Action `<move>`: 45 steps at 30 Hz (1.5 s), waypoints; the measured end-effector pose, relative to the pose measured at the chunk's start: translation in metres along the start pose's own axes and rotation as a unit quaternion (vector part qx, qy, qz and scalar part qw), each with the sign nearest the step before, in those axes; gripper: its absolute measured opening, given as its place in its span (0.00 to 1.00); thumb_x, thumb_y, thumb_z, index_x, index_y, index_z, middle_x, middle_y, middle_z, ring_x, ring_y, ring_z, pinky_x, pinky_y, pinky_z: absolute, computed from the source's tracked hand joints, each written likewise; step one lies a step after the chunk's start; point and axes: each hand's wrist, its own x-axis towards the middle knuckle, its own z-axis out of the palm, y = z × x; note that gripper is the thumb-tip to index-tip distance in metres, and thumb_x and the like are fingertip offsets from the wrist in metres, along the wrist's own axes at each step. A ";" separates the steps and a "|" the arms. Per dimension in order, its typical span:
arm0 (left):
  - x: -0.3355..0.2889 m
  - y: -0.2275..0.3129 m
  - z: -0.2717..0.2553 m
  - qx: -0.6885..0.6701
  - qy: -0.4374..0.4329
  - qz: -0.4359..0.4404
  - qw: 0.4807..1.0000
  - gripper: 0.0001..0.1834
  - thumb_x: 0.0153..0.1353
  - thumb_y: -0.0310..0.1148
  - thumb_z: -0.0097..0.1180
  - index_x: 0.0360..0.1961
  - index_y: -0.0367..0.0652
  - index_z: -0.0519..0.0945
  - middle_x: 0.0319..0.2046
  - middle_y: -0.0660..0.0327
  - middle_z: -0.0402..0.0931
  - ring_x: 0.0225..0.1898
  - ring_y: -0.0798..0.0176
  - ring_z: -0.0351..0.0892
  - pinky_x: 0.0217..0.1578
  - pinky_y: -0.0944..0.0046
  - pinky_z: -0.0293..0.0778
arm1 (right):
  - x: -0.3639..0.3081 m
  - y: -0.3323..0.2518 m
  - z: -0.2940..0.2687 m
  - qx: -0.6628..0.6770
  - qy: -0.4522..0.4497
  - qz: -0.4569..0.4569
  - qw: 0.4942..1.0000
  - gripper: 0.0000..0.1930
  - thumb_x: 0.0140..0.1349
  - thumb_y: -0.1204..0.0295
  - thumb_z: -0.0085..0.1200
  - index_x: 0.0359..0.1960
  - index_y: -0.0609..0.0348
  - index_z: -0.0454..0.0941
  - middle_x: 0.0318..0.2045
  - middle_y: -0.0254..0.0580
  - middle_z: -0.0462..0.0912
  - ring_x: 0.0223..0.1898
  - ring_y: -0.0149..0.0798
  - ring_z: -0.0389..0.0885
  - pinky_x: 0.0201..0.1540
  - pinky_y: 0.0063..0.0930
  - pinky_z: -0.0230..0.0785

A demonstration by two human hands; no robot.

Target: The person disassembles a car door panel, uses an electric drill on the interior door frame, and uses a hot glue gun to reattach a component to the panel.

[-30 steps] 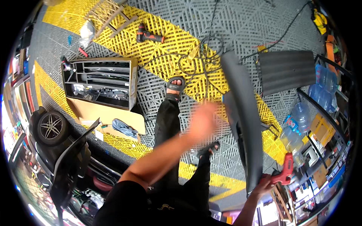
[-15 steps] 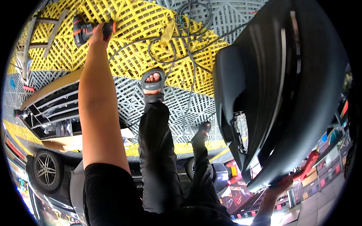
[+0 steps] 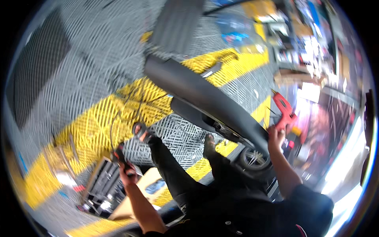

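Observation:
My left hand (image 3: 128,177) is closed around a black and red cordless drill (image 3: 119,155), held low to the left of my legs. On the right, my right hand (image 3: 276,136) grips a red gun-shaped tool (image 3: 283,110) with a thin tip; blur hides its exact kind. A long black car bumper (image 3: 209,93) stretches diagonally in front of me, its near end beside my right hand. Whether that hand also touches the bumper I cannot tell.
Grey and yellow grid tiles (image 3: 94,134) cover the floor, with dark cables across them. A slatted grille part (image 3: 104,183) lies at lower left near cardboard (image 3: 138,185). A car wheel (image 3: 254,158) is near my right arm. Cluttered shelves (image 3: 304,51) line the right.
My view has swung round, and the bumper now appears farther out and diagonal. My left arm has come back nearer my body with the drill; my right hand has risen with the red tool.

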 end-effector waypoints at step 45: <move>0.066 -1.558 0.622 0.979 -0.089 0.172 -0.065 0.13 0.56 0.26 0.65 0.42 0.45 0.75 0.18 0.64 0.65 0.14 0.63 0.66 0.17 0.57 0.69 | 0.385 0.820 -0.719 -0.171 0.261 0.673 0.670 0.24 0.61 0.52 0.56 0.47 0.57 0.68 0.29 0.59 0.86 0.32 0.63 0.86 0.37 0.57 0.77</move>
